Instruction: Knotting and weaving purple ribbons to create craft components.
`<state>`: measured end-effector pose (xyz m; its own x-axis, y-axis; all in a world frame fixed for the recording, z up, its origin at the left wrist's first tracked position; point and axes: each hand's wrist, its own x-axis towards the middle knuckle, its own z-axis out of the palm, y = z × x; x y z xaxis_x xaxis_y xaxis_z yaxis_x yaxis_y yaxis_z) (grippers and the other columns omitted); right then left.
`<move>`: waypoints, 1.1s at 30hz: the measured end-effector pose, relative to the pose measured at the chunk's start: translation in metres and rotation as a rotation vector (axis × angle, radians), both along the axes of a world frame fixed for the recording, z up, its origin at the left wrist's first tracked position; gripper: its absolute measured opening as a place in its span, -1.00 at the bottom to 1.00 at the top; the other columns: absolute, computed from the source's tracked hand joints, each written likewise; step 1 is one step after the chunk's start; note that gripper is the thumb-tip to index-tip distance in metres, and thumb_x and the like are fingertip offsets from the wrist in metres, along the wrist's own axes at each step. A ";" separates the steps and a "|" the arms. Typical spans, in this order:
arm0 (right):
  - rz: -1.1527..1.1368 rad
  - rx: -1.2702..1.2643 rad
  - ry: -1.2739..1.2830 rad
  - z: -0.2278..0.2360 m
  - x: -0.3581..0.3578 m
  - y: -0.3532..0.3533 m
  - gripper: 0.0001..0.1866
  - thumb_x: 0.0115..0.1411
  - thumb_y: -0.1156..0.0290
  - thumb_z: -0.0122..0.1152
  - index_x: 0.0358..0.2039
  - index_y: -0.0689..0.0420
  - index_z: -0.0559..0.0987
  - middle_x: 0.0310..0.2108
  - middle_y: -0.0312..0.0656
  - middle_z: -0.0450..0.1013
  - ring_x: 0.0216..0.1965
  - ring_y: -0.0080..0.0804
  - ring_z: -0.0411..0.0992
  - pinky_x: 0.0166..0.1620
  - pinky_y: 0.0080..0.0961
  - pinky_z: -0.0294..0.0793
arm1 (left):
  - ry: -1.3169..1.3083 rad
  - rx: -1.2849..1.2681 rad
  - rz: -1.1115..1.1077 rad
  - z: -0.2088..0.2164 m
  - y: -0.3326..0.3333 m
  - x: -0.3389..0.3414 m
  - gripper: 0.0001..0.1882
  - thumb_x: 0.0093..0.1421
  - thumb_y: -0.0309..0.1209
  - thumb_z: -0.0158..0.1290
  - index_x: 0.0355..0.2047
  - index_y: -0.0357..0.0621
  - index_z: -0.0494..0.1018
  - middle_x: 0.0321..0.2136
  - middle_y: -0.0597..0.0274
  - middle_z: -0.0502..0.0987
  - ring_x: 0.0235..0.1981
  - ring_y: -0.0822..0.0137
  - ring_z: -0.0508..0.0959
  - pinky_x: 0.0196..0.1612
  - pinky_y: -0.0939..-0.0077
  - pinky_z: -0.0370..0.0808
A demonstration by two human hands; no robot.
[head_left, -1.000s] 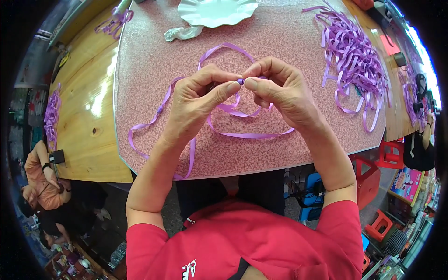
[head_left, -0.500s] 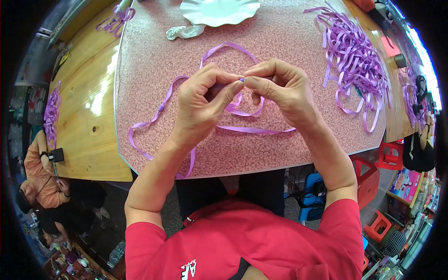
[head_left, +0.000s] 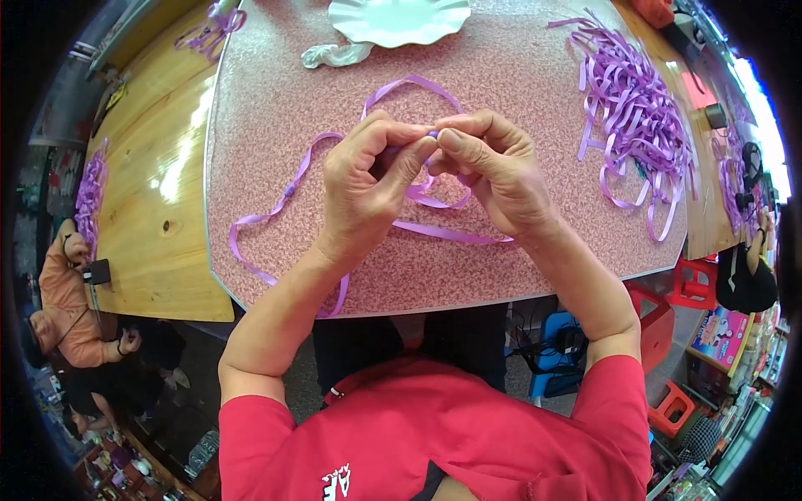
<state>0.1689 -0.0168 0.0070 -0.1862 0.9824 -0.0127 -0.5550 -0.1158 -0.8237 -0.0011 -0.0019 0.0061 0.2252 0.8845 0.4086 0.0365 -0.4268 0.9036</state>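
My left hand (head_left: 365, 171) and my right hand (head_left: 493, 163) meet above the pink speckled table, thumbs and index fingers pinched together. Between the fingertips shows a small bit of purple ribbon (head_left: 453, 235), perhaps a knot; most of it is hidden by my fingers. The rest of this ribbon lies in loose loops on the tabletop around and below my hands. A knot sits in its left stretch, and one end section reaches the table's near edge. Both hands are closed on the ribbon.
A big heap of purple ribbons (head_left: 632, 108) lies at the table's right. At the far side are a white scalloped dish (head_left: 399, 23) and a crumpled white wad (head_left: 336, 55). A wooden table (head_left: 159, 192) adjoins at left, where a person in orange sits. Red stools (head_left: 695, 282) stand at right.
My fingers still pinch the ribbon, and my right hand has shifted slightly left, its fingers curling in more. The person at left has moved their arms apart.
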 end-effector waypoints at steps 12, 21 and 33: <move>0.001 -0.008 -0.232 0.014 0.006 -0.005 -0.81 0.21 0.43 0.26 -0.21 0.25 0.59 -0.39 -0.20 0.56 -0.46 -0.59 0.48 -0.34 -0.67 0.51 | 0.124 0.186 0.070 0.004 0.000 -0.002 -0.86 0.14 -0.60 0.18 -0.27 -0.22 0.56 -0.51 0.40 0.37 -0.55 0.62 0.30 -0.53 0.71 0.19; 0.047 0.058 -0.332 0.016 0.014 0.000 -0.83 0.24 0.43 0.23 -0.25 0.28 0.59 -0.44 -0.19 0.53 -0.59 -0.67 0.41 -0.47 -0.66 0.53 | 0.154 0.253 0.050 0.006 0.002 -0.004 -0.84 0.10 -0.62 0.20 -0.27 -0.22 0.56 -0.53 0.38 0.39 -0.58 0.60 0.32 -0.56 0.70 0.21; 0.217 -0.173 -0.040 0.018 0.017 0.000 -0.85 0.29 0.42 0.15 -0.32 0.26 0.56 -0.46 -0.20 0.49 -0.64 -0.75 0.34 -0.46 -0.52 0.65 | 0.152 0.371 -0.018 0.008 0.006 -0.009 -0.82 0.03 -0.65 0.22 -0.32 -0.23 0.56 -0.56 0.28 0.43 -0.58 0.49 0.45 -0.58 0.60 0.35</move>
